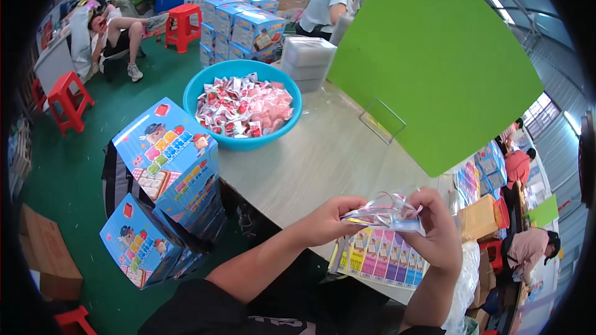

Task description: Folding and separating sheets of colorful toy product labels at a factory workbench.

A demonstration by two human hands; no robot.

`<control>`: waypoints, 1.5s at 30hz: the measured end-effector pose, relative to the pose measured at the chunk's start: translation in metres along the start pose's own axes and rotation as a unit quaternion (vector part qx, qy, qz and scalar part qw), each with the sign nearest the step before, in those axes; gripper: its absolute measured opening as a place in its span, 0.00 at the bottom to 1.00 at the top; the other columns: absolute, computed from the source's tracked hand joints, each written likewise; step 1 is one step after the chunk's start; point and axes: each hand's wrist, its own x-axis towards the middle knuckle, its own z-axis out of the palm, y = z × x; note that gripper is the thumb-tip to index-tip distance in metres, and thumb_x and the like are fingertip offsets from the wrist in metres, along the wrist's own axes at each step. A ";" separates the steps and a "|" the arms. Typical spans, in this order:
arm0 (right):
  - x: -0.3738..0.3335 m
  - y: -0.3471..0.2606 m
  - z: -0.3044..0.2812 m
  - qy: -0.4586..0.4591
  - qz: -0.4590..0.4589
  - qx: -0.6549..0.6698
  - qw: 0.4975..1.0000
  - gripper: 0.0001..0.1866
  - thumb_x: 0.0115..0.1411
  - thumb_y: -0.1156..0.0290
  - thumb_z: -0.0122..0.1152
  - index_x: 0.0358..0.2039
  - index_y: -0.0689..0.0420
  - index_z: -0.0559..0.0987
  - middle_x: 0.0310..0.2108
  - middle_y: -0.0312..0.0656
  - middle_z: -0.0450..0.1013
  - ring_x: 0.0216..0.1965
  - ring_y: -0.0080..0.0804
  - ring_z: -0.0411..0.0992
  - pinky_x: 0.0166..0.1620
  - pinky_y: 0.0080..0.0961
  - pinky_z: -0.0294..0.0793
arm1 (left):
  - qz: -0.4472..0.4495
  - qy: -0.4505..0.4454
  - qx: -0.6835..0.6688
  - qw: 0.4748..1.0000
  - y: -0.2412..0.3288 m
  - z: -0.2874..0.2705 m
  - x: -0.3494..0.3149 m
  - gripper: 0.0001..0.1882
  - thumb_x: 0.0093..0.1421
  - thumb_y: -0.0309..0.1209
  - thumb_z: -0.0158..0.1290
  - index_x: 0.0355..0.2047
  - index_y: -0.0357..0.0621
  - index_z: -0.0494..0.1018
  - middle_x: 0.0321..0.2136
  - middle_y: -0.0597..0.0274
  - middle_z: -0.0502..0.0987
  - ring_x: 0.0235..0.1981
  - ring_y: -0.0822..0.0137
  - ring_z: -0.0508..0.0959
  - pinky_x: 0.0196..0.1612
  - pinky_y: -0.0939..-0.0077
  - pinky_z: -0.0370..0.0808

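Note:
Between my two hands, above the near edge of the table, is a clear, shiny plastic piece (382, 211) with a pale blue lower edge. Whether it is a small box or a packet I cannot make out. My left hand (335, 218) pinches its left end, and the curled fingers of my right hand (437, 226) grip its right end. Just below lie printed cards (385, 257) in yellow, pink, purple and blue strips, partly covered by my right hand and wrist. Farther off, a turquoise basin (242, 144) holds many small red-and-white and pink wrapped packets (245, 105).
A large green board (434, 62) leans over the table (279, 180), beside a bent wire stand (382, 122). Clear plastic boxes (307, 65) stack behind the basin. Blue printed cartons (167, 155) stand left; more cartons (254, 28) and red stools (184, 25) stand beyond. Several people work or sit around.

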 end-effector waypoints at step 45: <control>-0.090 0.074 0.025 0.286 -0.056 -0.071 0.954 0.28 0.60 0.65 0.61 0.60 0.60 0.68 0.65 0.52 0.60 0.62 0.43 0.64 0.62 0.37 0.63 | 0.098 -0.029 0.480 0.871 0.032 0.047 0.010 0.16 0.52 0.28 0.56 0.40 0.35 0.69 0.49 0.46 0.69 0.50 0.46 0.73 0.55 0.61 0.71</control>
